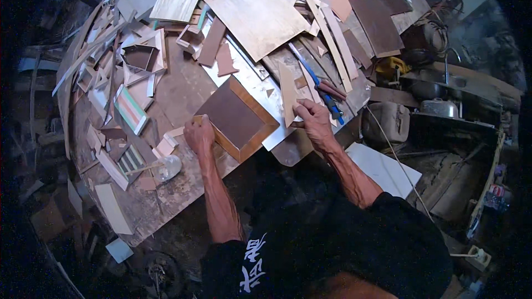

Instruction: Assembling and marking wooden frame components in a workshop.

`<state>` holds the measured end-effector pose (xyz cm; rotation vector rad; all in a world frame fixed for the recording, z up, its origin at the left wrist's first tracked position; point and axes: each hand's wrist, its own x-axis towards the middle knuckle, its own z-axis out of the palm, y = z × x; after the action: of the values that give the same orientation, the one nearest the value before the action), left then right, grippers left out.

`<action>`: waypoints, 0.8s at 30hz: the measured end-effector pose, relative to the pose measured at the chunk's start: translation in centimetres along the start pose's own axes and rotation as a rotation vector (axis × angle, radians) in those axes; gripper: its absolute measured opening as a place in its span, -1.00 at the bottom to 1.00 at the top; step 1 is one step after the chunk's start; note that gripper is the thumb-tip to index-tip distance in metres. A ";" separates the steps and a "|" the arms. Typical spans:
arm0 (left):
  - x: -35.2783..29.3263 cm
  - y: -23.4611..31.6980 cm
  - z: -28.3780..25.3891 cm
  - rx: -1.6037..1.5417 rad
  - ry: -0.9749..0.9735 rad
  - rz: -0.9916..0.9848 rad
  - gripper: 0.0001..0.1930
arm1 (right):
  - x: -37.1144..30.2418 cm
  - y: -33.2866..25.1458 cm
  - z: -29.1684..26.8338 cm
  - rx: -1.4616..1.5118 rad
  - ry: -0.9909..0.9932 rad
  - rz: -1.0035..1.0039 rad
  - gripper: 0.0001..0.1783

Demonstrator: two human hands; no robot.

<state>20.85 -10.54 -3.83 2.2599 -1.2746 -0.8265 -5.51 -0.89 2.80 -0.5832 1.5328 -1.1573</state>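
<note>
A square brown panel bordered by orange-brown wooden strips, like a shallow frame, lies near the table's front edge. My left hand is closed at the frame's left corner, its fingertips partly hidden. To the right of the frame, my right hand pinches the lower end of a pale wooden strip with a slanted upper end. The strip stands tilted, apart from the frame. A blue-handled tool, its kind unclear, lies just beyond my right hand. Under the frame's right side shows a white board.
Wood offcuts crowd the table's left side. A large plywood sheet and brown boards lie at the back. A clear plastic cup stands near the front left edge. A cable hangs at the right, by a sink.
</note>
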 end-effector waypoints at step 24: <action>-20.9 11.9 10.9 -1.165 -0.022 -0.025 -0.77 | 0.9 1.7 -11.4 -0.432 -0.653 -0.201 -0.82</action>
<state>-2.30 0.98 1.52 1.3057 -0.4882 -1.1778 -16.06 3.15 0.31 -1.2879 1.1587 -0.6642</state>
